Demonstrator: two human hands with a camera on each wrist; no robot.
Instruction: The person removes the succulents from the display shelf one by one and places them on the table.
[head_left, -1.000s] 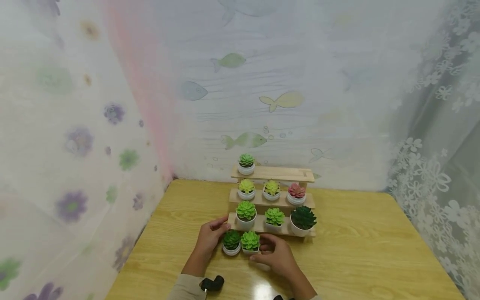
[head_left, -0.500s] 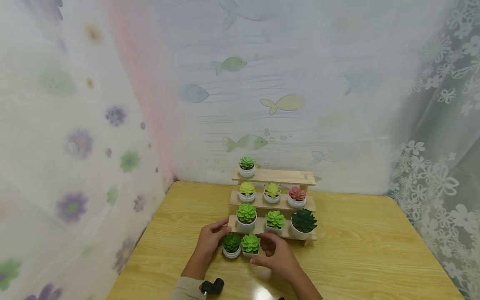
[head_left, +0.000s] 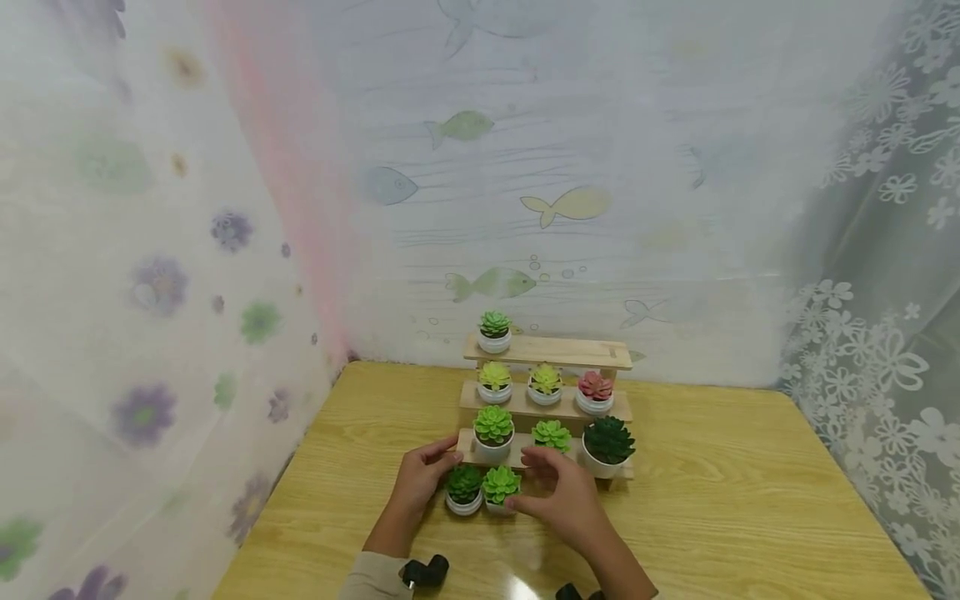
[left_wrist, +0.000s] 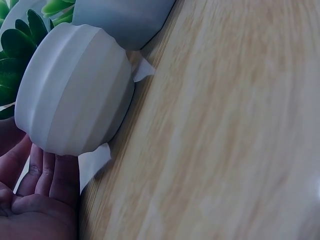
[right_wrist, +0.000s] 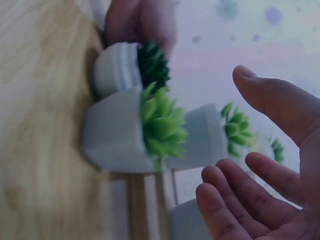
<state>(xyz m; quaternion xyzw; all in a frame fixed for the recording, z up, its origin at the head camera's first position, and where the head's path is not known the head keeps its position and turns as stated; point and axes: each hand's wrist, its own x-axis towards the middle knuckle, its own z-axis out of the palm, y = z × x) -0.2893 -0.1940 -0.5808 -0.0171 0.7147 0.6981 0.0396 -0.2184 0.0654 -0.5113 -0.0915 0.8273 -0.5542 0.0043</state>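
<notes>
My left hand [head_left: 421, 481] rests at the left end of the lowest shelf, its thumb and index near the corner. In the left wrist view its fingers [left_wrist: 52, 175] extend loosely behind a round white ribbed pot [left_wrist: 75, 90]. That pot holds a dark green succulent [head_left: 464, 483] and stands on the table. Right beside it stands a bright green succulent [head_left: 501, 483] in a squarish white pot [right_wrist: 117, 132]. My right hand [head_left: 566, 500], fingers parted and nothing between them, hovers right of that pot and overlaps the lowest shelf in the head view.
A three-tier wooden plant stand [head_left: 570, 350] bears several potted succulents, including a red one [head_left: 596, 387] and a large dark green one [head_left: 608, 442]. The wood-grain table [head_left: 735, 483] extends to both sides. Patterned curtains [head_left: 645, 125] hang behind and beside it.
My right hand has risen slightly and moved away from the squarish pot toward the lowest shelf, now covering part of the middle plant's pot there. The left hand and the plants stay put.
</notes>
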